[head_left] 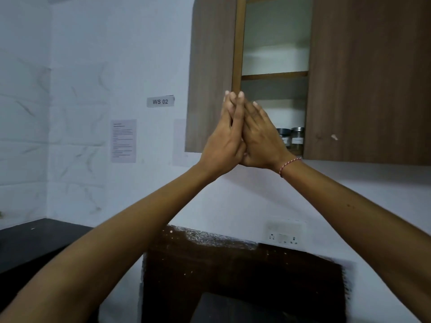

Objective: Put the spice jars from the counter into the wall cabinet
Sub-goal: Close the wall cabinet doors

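Overhead, a brown wood-grain wall cabinet (363,78) is mounted on a white wall (93,66), and its left door (210,78) is swung partly open so that its edge faces the camera. A pale interior is exposed in the gap, divided by one shelf (274,75). A closed right door (373,89) covers the rest of the front.

Both arms are raised toward the open door's edge. The left hand (225,141) and the right hand (261,138) are held together, palms close, with the fingers straight and extended upward; the fingertips (234,95) are seen at the door's edge. No object is gripped by either hand. A red-and-white thread bracelet (289,165) is worn on the right wrist.

Two spice jars are stood side by side on the bottom of the cabinet, just right of the right hand: a dark-lidded jar (285,137), partly hidden behind the hand, and a metal-lidded jar (297,139) beside it.

A dark counter (35,243) is seen at the lower left. On the wall are fixed a printed sheet (123,141), a socket plate (283,233), and a small label reading "WS 02" (160,101).
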`<state>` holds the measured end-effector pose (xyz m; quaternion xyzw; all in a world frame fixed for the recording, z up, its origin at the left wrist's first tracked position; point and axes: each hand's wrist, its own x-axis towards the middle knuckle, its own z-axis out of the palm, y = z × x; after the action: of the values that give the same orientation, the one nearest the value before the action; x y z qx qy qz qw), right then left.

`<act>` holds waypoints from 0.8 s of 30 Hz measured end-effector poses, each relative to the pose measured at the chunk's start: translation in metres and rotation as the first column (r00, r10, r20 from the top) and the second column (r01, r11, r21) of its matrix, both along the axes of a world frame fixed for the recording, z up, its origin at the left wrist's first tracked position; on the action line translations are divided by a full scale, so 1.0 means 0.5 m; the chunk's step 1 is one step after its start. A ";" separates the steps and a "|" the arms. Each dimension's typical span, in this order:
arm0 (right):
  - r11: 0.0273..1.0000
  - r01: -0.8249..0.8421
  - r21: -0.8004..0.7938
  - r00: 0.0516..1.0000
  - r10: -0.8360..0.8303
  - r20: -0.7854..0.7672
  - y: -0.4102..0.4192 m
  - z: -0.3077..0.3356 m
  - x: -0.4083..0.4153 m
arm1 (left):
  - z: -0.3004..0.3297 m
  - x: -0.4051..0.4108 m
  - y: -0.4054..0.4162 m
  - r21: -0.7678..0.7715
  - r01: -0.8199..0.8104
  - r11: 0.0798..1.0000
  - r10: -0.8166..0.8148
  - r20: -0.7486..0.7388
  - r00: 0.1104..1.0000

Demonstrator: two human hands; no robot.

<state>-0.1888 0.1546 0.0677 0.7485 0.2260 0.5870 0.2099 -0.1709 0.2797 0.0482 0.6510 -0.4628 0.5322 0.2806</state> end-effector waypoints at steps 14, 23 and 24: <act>0.936 0.352 0.009 0.925 -0.347 -0.157 -0.247 -0.023 0.028 | -0.015 0.121 -0.242 0.154 -0.060 0.986 0.051 0.064 0.997; 0.890 0.455 0.037 0.876 -0.440 -0.196 -0.334 -0.034 0.091 | -0.043 0.234 -0.295 0.249 -0.336 0.908 0.315 0.122 0.941; 0.887 0.460 0.039 0.873 -0.444 -0.202 -0.344 -0.033 0.098 | -0.049 0.248 -0.297 0.263 -0.362 0.894 0.342 0.120 0.932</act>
<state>-0.1399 -0.0176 0.0512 0.8407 0.0379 0.4576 0.2868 -0.0469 0.1310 0.0235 0.7380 -0.4174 0.5258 0.0681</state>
